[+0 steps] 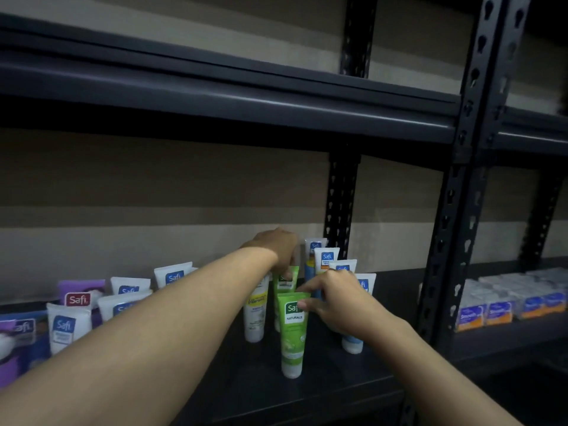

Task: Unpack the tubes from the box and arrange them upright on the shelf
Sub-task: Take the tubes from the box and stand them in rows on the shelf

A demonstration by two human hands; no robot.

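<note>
The front green tube stands upright on the shelf, its crimped top pinched by the fingers of your right hand, while your left hand grips the top of the rear green tube just beyond, white tubes standing close on either side of them.

Dark metal shelf, upright Safi tubes standing on it, purple packs at left

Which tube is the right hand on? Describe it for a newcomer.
On the dark shelf, find the upright tubes by the rear post. The front green tube stands cap-down nearest the edge, the right hand pinching its top; neighbours are white, or green behind.
</note>
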